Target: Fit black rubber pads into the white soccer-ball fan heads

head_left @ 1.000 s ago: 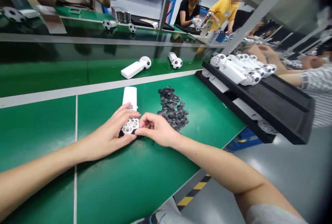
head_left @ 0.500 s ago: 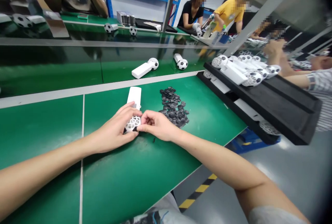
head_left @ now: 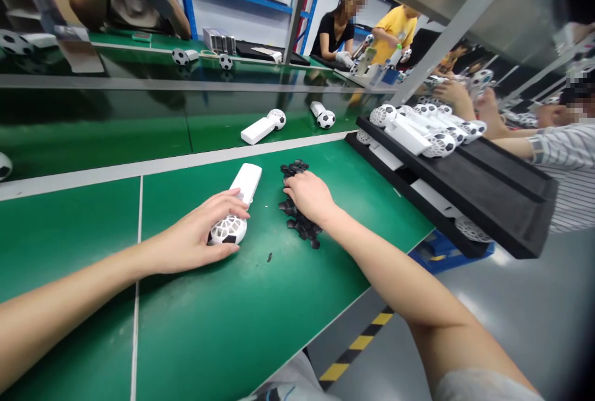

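On the green table [head_left: 195,320] lies a white device [head_left: 245,183] with a round lattice ball end showing a black patch. My left hand [head_left: 199,230] is wrapped around the ball end, thumb on the near side and fingers across the top. To the right is a pile of small black pieces [head_left: 304,226]. My right hand [head_left: 310,195] rests on the upper part of that pile with its fingers bent down; whatever is between the fingertips is hidden. A small black scrap [head_left: 269,257] lies in front of the device.
Two finished-looking football devices [head_left: 258,131] [head_left: 325,118] lie on the strip behind the table. Stacked black trays [head_left: 506,190] with more devices stand at the right. Other people [head_left: 335,35] work at the back and right.
My right hand has left the ball end and moved right onto the black pieces. The device has tilted, its ball end shifting slightly left and nearer, with my left hand still around it.
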### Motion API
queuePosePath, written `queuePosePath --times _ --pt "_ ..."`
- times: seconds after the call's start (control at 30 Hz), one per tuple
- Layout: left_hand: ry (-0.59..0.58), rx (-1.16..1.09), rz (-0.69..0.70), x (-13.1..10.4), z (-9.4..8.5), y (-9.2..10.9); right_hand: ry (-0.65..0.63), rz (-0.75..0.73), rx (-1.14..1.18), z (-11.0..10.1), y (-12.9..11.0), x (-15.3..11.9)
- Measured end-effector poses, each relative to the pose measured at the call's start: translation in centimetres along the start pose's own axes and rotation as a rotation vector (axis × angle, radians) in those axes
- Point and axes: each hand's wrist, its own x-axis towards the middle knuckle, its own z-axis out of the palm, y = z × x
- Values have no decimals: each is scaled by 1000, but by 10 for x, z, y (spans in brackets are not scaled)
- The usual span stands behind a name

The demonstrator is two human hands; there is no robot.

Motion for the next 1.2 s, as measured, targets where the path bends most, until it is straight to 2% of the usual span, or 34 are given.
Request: queuePosePath --times 0.13,0.2,0.37,0.47,0.6,0.77,0.9,1.2 --pt "101 -32 -159 -6 -2 2 2 -24 -17 -3 -1 -1" --pt "76 -47 -192 -11 -7 1 9 -24 41 -7 -3 -6" --pt "-93 -70 -168 -23 -27 -4 11 -143 545 -22 -28 -24" --pt "-111 -76 -159 -25 -30 -4 -18 -225 751 -29 -50 -31" --pt "-10 -64 -192 -27 -20 -2 40 -306 853 -29 -66 -29" --pt "96 -85 -216 -24 -10 -1 -66 -258 1103 -22 -74 -23" --pt "151 -78 -233 -21 -7 0 -69 -280 1150 -18 -81 -21" --pt "229 -76 -192 -20 -1 -2 -58 -220 1194 -8 -88 -20"
